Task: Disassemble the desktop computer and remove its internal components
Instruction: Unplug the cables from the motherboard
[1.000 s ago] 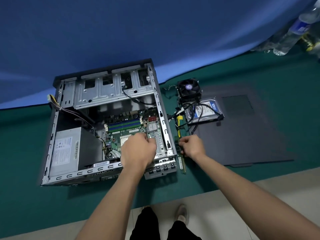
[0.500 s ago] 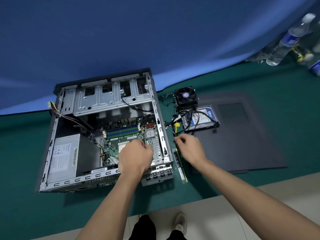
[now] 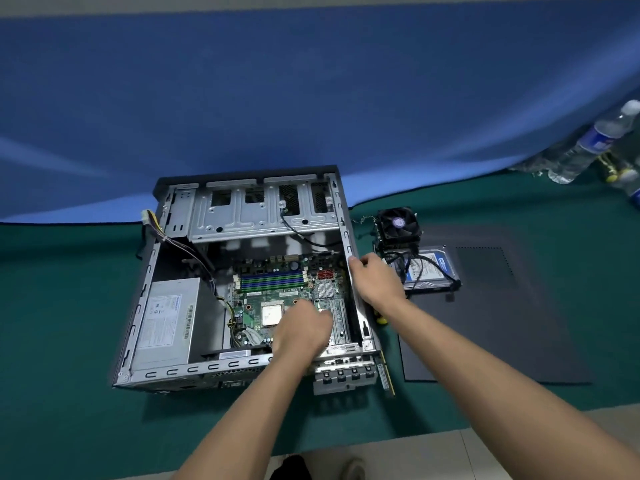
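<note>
Left hand (image 3: pixel 304 329) over motherboard (image 3: pixel 277 296) inside case (image 3: pixel 138 327), grip unclear; right hand (image 3: pixel 375 280) grips case's right wall.

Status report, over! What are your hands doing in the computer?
Left hand down on the motherboard, grip hidden. Right hand grips the case's right wall. Power supply not yet out. Nothing blocking.

Blue cloth backdrop (image 3: pixel 311 98) behind; green mat (image 3: pixel 69 289) underneath; pale tiled floor (image 3: pixel 415 459) at near edge; water bottles (image 3: pixel 588 147) far right.
</note>
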Demonstrator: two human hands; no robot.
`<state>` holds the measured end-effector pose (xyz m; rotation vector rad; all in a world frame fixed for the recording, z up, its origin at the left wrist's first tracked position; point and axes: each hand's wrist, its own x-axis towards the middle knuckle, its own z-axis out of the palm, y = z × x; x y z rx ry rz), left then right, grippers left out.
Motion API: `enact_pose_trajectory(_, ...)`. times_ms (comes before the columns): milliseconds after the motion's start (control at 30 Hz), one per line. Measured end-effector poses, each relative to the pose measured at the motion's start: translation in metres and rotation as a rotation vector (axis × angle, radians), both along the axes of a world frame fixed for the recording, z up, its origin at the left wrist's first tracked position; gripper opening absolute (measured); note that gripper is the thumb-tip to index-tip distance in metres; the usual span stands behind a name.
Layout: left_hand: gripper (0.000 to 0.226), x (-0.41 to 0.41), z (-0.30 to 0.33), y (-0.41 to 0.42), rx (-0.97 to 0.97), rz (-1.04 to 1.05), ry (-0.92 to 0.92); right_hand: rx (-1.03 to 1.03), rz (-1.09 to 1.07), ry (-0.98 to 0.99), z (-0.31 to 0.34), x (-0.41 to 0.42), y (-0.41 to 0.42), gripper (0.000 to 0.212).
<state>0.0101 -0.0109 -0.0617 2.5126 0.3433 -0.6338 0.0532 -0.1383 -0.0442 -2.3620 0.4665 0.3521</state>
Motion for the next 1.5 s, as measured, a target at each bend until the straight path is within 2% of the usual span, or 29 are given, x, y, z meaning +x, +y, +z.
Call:
enact_pose_trajectory(133,0.028,0.017,-0.007,0.007,-0.209,0.015,0.109,-0.021,-0.026,0.016,0.0,0.013,0.004,0.049)
enact_pose_trajectory(267,0.026,0.036,-0.018,0.018,-0.258,-0.022,0.141,-0.044,-0.074,0.012,-0.006,0.025,0.012,0.057)
enact_pose_trajectory(367,0.017,0.049,-0.031,0.026,-0.253,-0.086,0.142,-0.151,-0.122,-0.072,-0.013,0.024,0.019,0.061)
enact_pose_trajectory(400,0.013,0.051,-0.035,0.028,-0.246,-0.114,0.131,-0.192,-0.13,-0.094,-0.014,0.023,0.02,0.061)
enact_pose_trajectory(500,0.026,0.058,-0.048,0.026,-0.278,-0.157,0.093,-0.239,-0.156,-0.123,-0.018,0.024,0.02,0.056)
enact_pose_trajectory(667,0.041,0.074,-0.061,0.01,-0.263,-0.23,-0.103,-0.262,-0.207,-0.14,-0.022,0.025,0.021,0.055)
enact_pose_trajectory(800,0.037,0.087,-0.07,-0.003,-0.259,-0.223,-0.244,-0.352,-0.155,-0.159,-0.022,0.026,0.023,0.054)
enact_pose_trajectory(967,0.031,0.096,-0.081,-0.019,-0.199,-0.284,-0.288,-0.378,-0.16,-0.163,-0.024,0.028,0.023,0.057)
enact_pose_trajectory(1200,0.021,0.1,-0.085,-0.024,-0.188,-0.165,-0.333,-0.339,-0.182,-0.128,-0.025,0.027,0.022,0.055)
enact_pose_trajectory(1500,0.005,0.106,-0.092,-0.023,-0.15,-0.322,-0.446,-0.308,-0.203,-0.116,-0.025,0.028,0.022,0.054)
